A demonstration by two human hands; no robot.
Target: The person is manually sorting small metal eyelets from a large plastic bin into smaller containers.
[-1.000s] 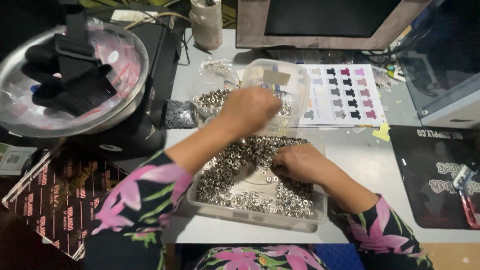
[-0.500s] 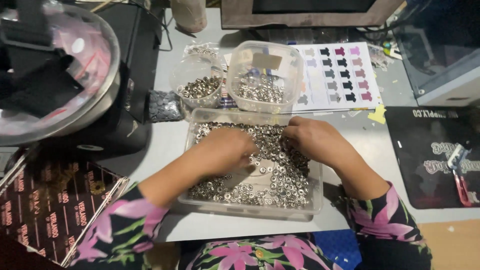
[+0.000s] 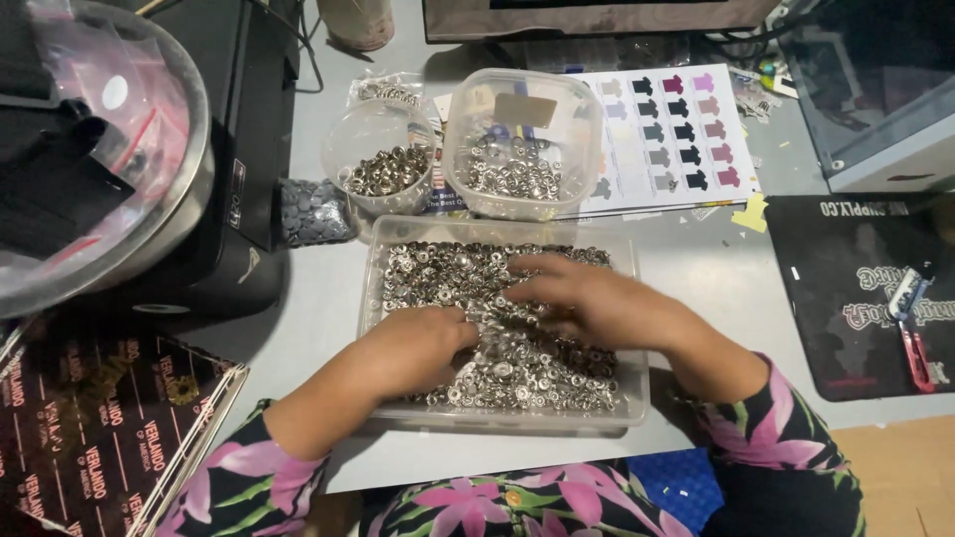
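Hundreds of silver snaps (image 3: 517, 358) still lay loose in the clear tray (image 3: 637, 398), both hands down among them.

Behind the tray, a small round tub (image 3: 383, 164) and a square tub (image 3: 519, 149) each held only a shallow layer, so most sorting seemingly remained. The left hand (image 3: 413, 353) was curled, its grip hidden; the right hand (image 3: 597, 303) lay with fingers spread flat, grasping nothing.

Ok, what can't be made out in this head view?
- Whether the left hand or right hand pinches a snap: fingertips buried in the metal snaps.
- Tray floor: covered by snaps and hands.
- Single snaps in the round tub: too small.
- Bowl at left: cut off by the frame edge.
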